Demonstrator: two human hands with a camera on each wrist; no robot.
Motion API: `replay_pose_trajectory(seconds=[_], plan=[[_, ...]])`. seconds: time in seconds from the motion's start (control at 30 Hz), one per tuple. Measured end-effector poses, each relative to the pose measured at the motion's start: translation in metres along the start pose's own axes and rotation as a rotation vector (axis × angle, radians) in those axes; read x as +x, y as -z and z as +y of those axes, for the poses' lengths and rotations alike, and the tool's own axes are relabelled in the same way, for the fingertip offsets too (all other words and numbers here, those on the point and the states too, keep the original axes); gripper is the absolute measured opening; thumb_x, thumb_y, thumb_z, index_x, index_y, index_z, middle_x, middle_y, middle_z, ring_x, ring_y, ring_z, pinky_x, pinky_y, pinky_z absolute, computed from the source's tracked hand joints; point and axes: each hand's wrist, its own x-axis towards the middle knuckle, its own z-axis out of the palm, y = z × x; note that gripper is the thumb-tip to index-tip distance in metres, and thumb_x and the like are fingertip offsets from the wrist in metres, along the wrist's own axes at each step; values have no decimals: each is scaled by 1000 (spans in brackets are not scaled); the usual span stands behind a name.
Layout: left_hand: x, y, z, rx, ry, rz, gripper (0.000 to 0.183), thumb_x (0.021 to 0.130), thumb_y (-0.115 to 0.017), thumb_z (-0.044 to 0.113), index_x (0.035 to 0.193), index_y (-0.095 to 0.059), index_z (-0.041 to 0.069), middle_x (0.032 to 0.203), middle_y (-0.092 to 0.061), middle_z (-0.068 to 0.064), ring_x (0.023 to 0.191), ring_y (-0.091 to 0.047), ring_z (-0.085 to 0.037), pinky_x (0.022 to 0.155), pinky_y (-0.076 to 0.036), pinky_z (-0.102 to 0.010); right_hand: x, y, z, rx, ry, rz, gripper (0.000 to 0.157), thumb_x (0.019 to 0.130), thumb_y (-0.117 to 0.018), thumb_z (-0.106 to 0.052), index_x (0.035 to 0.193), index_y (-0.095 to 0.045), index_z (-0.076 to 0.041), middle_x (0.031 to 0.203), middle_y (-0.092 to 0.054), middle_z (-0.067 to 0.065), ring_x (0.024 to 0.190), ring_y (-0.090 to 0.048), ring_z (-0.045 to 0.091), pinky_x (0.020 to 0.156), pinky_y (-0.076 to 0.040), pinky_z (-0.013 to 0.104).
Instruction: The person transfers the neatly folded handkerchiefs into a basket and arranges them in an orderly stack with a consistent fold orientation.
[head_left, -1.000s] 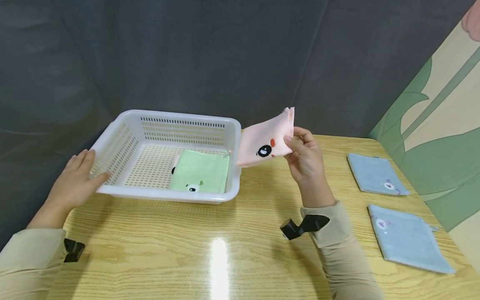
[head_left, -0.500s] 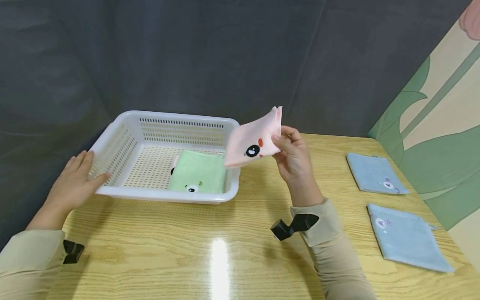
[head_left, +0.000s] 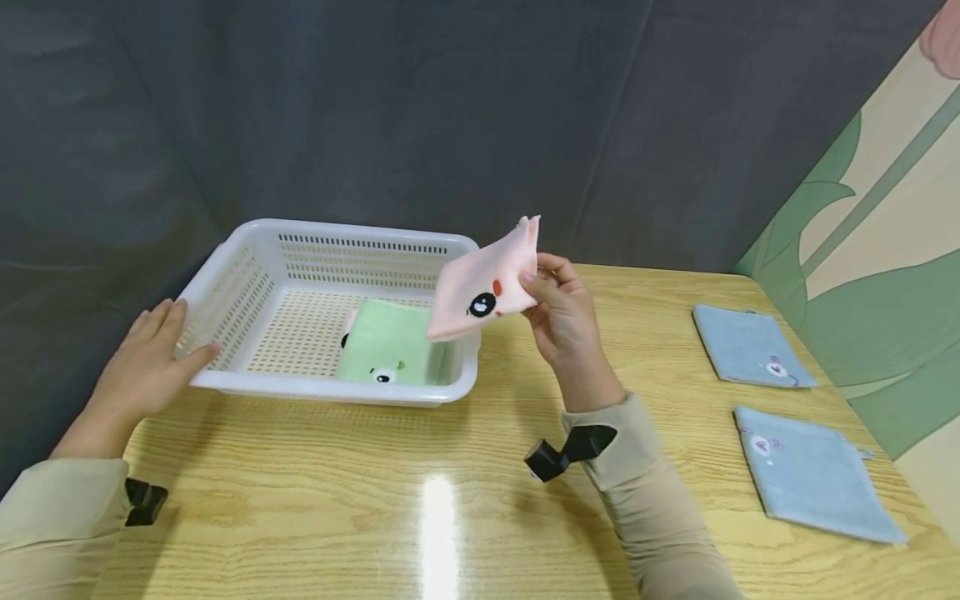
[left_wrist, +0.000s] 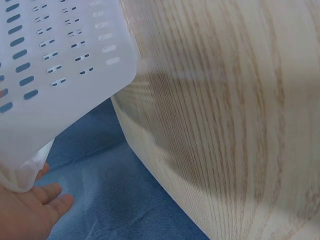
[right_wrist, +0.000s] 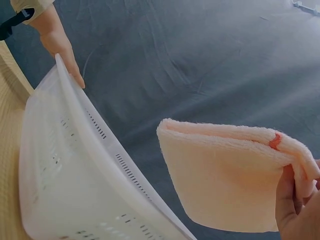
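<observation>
My right hand (head_left: 566,321) pinches a folded pink towel (head_left: 468,287) by its right edge, thumb in front. The towel has an embroidered black eye and a red spot, and it overlaps the right rim of a white plastic basket (head_left: 337,390) in the head view. The right wrist view shows the folded towel (right_wrist: 225,175) raised beside the basket wall. My left hand (head_left: 153,358) rests on the basket's left rim with its fingers extended. Inside the basket lies a folded green towel (head_left: 382,337) with a bear face; a pink edge with a black spot peeks out from beneath it.
Two folded blue towels, an upper one (head_left: 750,346) and a lower one (head_left: 817,475), lie on the right of the wooden table (head_left: 337,500). A dark curtain (head_left: 420,117) hangs behind the table. A painted wall (head_left: 892,275) stands at the right.
My right hand has carried the pink towel leftward, from beside the basket to over its right rim. The left hand and the basket have stayed in place.
</observation>
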Motion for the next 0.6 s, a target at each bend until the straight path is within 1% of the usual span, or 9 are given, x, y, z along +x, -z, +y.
replay_pose_trajectory(seconds=[0.13,0.3,0.6], plan=[[0,0,0,-1,0,2,75,90,-35,38,133,4,-9,136,5,-32,123,10,-44,93,-3,-60,0,-3,3,-5,-19,-15,38,80,-39,19,72,-62,-10,68,-56,3,61,-55,12,51,-46,21],[0,0,0,-3,-1,2,75,90,-35,38,133,4,-9,136,5,-32,123,10,-44,93,-4,-60,-2,-7,7,-40,-25,-4,38,80,-41,18,72,-62,-13,68,-56,2,60,-55,10,51,-46,20],[-1,1,-1,-4,0,-8,75,90,-35,39,133,4,-10,135,5,-33,122,11,-45,93,-3,-60,-1,-13,16,-38,-50,-5,37,80,-41,18,72,-61,-13,69,-56,1,60,-55,10,51,-45,19]])
